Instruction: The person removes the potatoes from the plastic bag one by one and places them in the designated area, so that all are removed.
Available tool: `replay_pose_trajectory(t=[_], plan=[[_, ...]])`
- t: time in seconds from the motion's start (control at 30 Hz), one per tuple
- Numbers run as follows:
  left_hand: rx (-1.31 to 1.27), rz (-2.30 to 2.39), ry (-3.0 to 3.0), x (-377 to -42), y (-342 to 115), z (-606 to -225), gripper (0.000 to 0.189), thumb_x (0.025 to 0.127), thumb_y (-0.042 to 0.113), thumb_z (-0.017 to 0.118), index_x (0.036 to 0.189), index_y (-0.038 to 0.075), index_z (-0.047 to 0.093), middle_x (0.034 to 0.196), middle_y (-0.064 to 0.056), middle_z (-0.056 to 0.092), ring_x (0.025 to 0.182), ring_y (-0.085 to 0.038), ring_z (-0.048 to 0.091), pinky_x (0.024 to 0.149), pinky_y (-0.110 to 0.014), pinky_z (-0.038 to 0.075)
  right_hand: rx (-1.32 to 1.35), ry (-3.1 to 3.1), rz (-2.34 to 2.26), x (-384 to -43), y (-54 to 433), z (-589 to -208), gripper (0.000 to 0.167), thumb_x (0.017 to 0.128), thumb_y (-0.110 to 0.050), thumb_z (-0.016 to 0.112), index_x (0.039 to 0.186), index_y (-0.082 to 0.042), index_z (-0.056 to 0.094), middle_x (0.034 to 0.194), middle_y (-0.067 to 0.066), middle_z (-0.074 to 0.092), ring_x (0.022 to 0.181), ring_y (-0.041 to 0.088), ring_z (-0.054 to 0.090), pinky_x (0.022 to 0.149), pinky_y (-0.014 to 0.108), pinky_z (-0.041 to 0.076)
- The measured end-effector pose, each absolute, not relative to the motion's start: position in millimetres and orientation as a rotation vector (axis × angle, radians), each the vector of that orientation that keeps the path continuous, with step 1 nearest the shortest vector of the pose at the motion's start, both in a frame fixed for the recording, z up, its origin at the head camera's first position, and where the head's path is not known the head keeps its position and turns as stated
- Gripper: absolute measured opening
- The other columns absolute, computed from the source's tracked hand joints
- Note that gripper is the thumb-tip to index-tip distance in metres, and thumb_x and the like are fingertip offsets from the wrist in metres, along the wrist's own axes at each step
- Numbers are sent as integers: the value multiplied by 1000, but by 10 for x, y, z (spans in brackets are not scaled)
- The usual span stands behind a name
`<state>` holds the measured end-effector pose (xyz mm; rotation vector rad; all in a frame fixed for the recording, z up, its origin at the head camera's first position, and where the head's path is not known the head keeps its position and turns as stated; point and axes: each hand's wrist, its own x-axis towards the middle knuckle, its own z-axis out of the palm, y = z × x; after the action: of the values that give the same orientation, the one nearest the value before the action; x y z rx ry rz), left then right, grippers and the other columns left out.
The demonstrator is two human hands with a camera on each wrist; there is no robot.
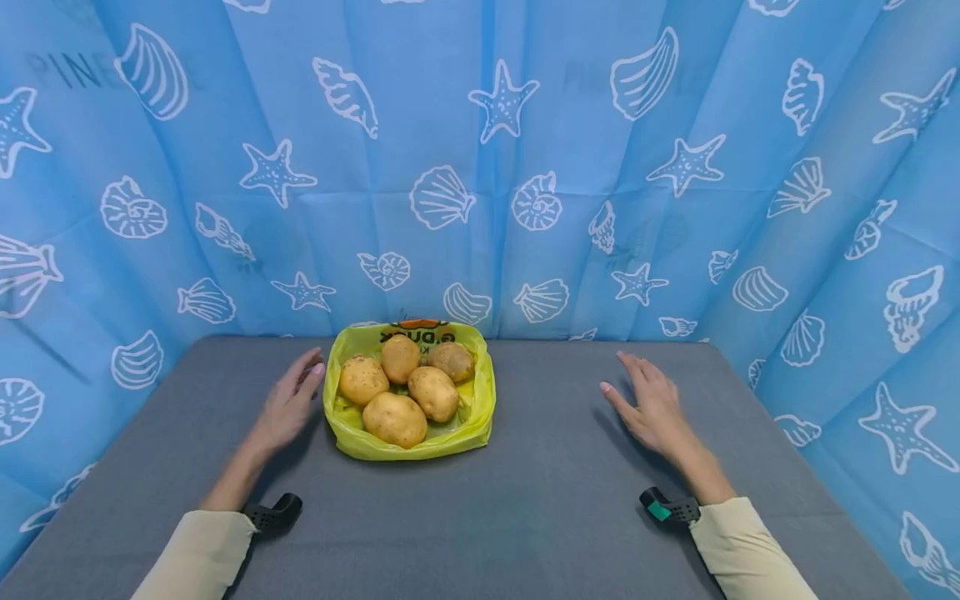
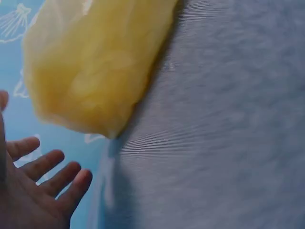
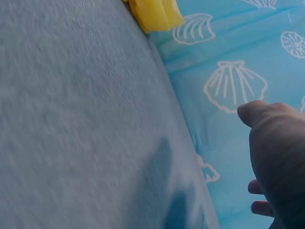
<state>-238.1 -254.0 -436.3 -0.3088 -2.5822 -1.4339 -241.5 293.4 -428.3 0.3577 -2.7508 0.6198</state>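
Note:
A yellow-green plastic bag (image 1: 450, 450), its top spread wide, stands on the grey table with several potatoes (image 1: 395, 419) inside. Dark lettering shows on its back inner wall. Just left of the bag is my left hand (image 1: 291, 402), holding nothing; the left wrist view shows its fingers (image 2: 43, 164) spread apart beside the yellow bag (image 2: 95, 67). Well to the right of the bag, my right hand (image 1: 651, 408) hovers over the table with its fingers extended and nothing in them. In the right wrist view its thumb (image 3: 267, 117) points toward the curtain, and the bag (image 3: 157, 14) shows at the top.
The grey cloth-covered table (image 1: 555, 500) runs back to a blue curtain (image 1: 480, 233) printed with white shells and starfish. The curtain also hangs along both sides. A black strap mount sits on each wrist, below beige sleeves (image 1: 198, 550).

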Motion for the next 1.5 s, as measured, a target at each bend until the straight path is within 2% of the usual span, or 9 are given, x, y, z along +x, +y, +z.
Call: replay_pose_trajectory(t=[0.13,0.27,0.53,0.87,1.1,1.33,1.5], plan=[[-323,-1637,-2548,-2392,-2512,-4411,65,112,35,36,159,-5,16,158,-34,26,141,-47,34,107,-61,36,377,-2770,716,-2418,2858,-4298,67,105,-37,56,154,2,34,152,33,36,140,54,28,107,74,17],[-280,-1702,-2559,-2404,-2514,-4443,70,110,35,45,162,1,13,158,-33,26,142,-48,32,108,-62,34,402,-2767,786,-2419,2793,-4303,67,105,-37,56,155,2,34,153,32,35,141,54,27,108,73,17],[-313,-1721,-2564,-2405,-2523,-4506,72,105,31,58,164,18,19,157,-29,34,135,-46,44,104,-58,39,423,-2780,907,-2357,2647,-4304,67,105,-37,57,156,-2,34,155,29,36,142,50,28,109,69,23],[-308,-1742,-2554,-2405,-2516,-4563,73,104,30,60,164,19,20,157,-28,34,137,-43,41,107,-58,36,508,-2778,976,-2272,2430,-4277,64,103,-36,60,156,-7,37,149,23,46,138,45,39,107,69,29],[-291,-1750,-2552,-2404,-2495,-4552,74,103,31,61,164,19,20,158,-27,32,139,-43,39,108,-58,34,578,-2748,1065,-2254,2170,-4196,64,102,-37,63,155,-9,40,147,20,50,134,40,46,104,63,39],[-293,-1703,-2579,-2401,-2490,-4548,73,104,31,61,164,20,21,157,-26,35,136,-40,44,100,-39,42,711,-2678,1200,-2312,1803,-4060,61,101,-32,66,153,-11,43,146,19,52,132,36,49,100,57,45],[-296,-1706,-2575,-2392,-2499,-4548,73,104,30,61,164,20,21,158,-26,35,136,-39,43,100,-36,41,857,-2591,1300,-2364,1482,-3979,56,100,-24,67,150,-8,47,142,20,54,128,38,52,96,58,47]])
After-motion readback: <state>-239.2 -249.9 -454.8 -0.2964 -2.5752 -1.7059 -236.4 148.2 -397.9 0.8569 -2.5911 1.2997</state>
